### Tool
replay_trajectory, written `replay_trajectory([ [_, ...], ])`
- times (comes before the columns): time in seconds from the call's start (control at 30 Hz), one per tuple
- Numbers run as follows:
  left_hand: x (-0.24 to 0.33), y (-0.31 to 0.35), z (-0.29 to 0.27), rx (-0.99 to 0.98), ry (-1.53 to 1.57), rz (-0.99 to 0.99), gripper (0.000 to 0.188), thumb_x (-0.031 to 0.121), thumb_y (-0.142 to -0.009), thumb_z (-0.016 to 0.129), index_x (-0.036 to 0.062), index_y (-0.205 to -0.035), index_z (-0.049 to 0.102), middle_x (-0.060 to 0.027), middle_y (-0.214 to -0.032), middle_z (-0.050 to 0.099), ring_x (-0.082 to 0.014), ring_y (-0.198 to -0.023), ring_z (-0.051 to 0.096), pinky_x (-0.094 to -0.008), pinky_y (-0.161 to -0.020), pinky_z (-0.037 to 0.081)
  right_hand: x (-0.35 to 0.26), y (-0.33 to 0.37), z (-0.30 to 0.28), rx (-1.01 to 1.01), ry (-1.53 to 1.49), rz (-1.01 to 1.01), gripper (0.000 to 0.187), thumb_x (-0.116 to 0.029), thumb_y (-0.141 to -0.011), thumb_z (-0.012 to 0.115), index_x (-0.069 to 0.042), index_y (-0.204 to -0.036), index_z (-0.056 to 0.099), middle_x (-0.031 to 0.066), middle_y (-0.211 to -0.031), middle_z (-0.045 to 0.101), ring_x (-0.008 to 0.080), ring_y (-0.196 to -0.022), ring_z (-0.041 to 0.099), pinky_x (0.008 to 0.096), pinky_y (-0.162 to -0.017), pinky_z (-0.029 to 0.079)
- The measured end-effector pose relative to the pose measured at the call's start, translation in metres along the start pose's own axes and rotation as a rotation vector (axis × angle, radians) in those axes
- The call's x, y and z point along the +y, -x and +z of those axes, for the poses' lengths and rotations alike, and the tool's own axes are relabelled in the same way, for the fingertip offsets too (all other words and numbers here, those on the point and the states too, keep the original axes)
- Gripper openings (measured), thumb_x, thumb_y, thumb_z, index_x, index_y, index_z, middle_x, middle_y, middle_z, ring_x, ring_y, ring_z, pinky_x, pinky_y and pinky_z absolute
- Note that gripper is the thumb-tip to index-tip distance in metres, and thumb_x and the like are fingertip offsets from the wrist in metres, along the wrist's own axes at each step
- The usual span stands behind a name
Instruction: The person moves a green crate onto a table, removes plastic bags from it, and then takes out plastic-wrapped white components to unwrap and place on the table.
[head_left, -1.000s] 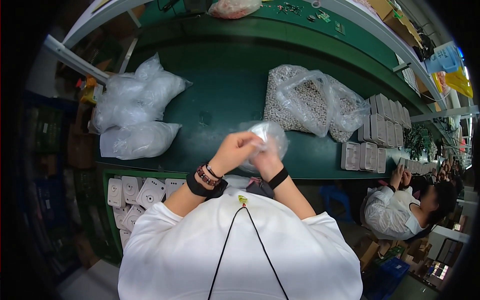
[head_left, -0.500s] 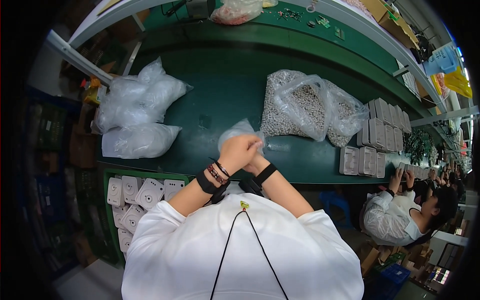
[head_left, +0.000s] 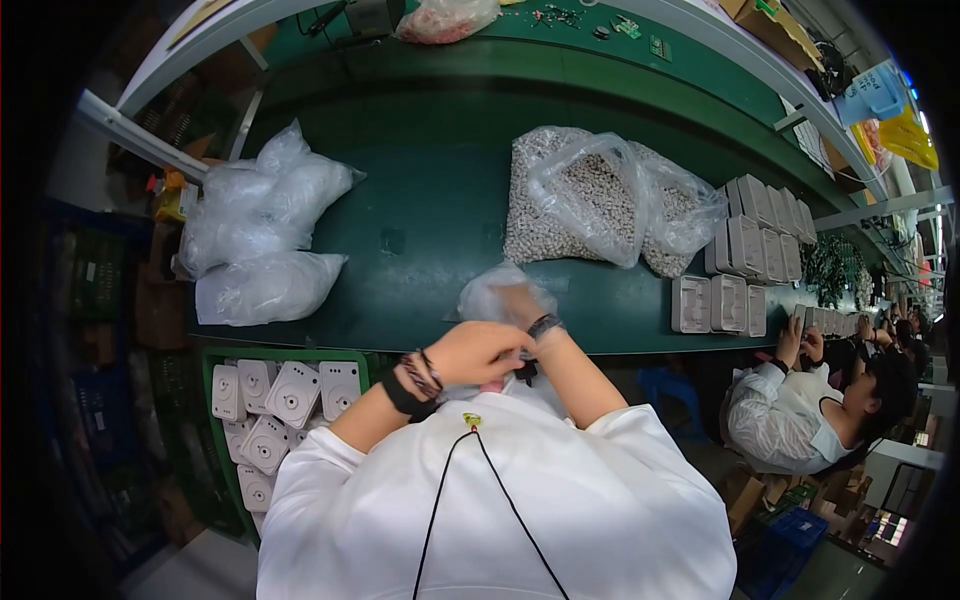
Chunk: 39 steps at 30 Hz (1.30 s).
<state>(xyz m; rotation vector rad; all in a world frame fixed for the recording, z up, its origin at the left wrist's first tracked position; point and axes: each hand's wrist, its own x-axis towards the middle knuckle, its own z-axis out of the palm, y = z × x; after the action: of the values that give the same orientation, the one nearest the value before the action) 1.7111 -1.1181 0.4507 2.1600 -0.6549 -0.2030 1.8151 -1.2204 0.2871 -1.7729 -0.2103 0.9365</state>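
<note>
A small clear plastic bag [head_left: 473,297] is near the front edge of the green workbench, drawn over my right hand [head_left: 515,303] and up around its wrist. Through the cloudy film the right hand shows only in part, and its fingers are blurred. Close to my chest, my left hand [head_left: 487,350] pinches the bag's mouth beside the right wrist; its fingertips are partly hidden. Just beyond the bag, towards the right, stands a large clear bag full of small beige pieces [head_left: 545,205].
Puffy clear plastic bags [head_left: 265,200] lie at the left of the workbench [head_left: 420,190]. Below them, a green crate [head_left: 212,440] holds white housings [head_left: 293,395]. Grey plastic trays [head_left: 730,305] stand at the right. A person [head_left: 800,405] sits farther along the bench.
My right hand has gone forward into the small bag, which has spread over it and its wrist. My left hand has moved back towards my chest. The view has shifted slightly.
</note>
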Motion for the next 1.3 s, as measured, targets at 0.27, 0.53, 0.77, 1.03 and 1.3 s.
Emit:
replay_trajectory([
  [0.27,-0.055,0.053,-0.013,0.193,-0.474,-0.365,0.089,0.023,-0.056,0.074,0.0122,-0.129,0.024,-0.0160,-0.127,0.028,-0.0336,-0.111,0.036,-0.0378,-0.089,0.035,0.012,0.058,-0.006,0.038,0.416,-0.811,0.040,-0.014,-0.075,0.058,-0.004,-0.112,0.046,0.0094,-0.100,0.055,0.0204,-0.091,0.054,0.0311,-0.081,0.043],
  [0.53,-0.050,0.008,0.021,0.247,-0.490,-0.068,0.068,0.020,-0.057,0.070,0.0103,-0.117,0.040,-0.0102,-0.118,0.042,-0.0301,-0.110,0.038,-0.0392,-0.092,0.030,-0.005,0.052,0.012,-0.438,-0.881,0.059,0.032,-0.008,-0.078,0.053,-0.001,-0.109,0.047,0.0081,-0.101,0.054,0.0167,-0.092,0.052,0.0278,-0.080,0.041],
  [0.77,-0.090,0.030,0.003,0.402,-0.341,-0.412,0.021,0.008,-0.067,0.058,0.0076,-0.087,0.055,-0.0082,-0.093,0.054,-0.0261,-0.093,0.049,-0.0360,-0.080,0.037,-0.064,0.106,0.013,0.234,-0.336,-0.353,0.020,-0.008,-0.081,0.051,-0.002,-0.100,0.053,0.0043,-0.095,0.055,0.0117,-0.092,0.050,0.0235,-0.080,0.038],
  [1.03,-0.155,0.083,-0.098,1.119,-0.544,-0.562,0.028,0.002,-0.072,0.053,0.0043,-0.100,0.051,-0.0142,-0.099,0.048,-0.0332,-0.095,0.045,-0.0350,-0.083,0.038,-0.064,0.145,-0.003,0.276,-0.337,-0.375,0.010,-0.004,-0.083,0.047,-0.001,-0.090,0.053,0.0021,-0.083,0.053,0.0096,-0.080,0.049,0.0208,-0.073,0.038],
  [1.3,-0.088,0.104,-0.026,1.220,-0.615,-0.801,0.045,0.006,-0.069,0.059,0.0010,-0.110,0.041,-0.0196,-0.105,0.039,-0.0353,-0.099,0.041,-0.0359,-0.086,0.036,-0.003,0.113,0.004,-0.206,0.251,-0.136,0.026,-0.010,-0.080,0.053,0.000,-0.103,0.046,0.0087,-0.089,0.051,0.0151,-0.071,0.051,0.0254,-0.070,0.042],
])
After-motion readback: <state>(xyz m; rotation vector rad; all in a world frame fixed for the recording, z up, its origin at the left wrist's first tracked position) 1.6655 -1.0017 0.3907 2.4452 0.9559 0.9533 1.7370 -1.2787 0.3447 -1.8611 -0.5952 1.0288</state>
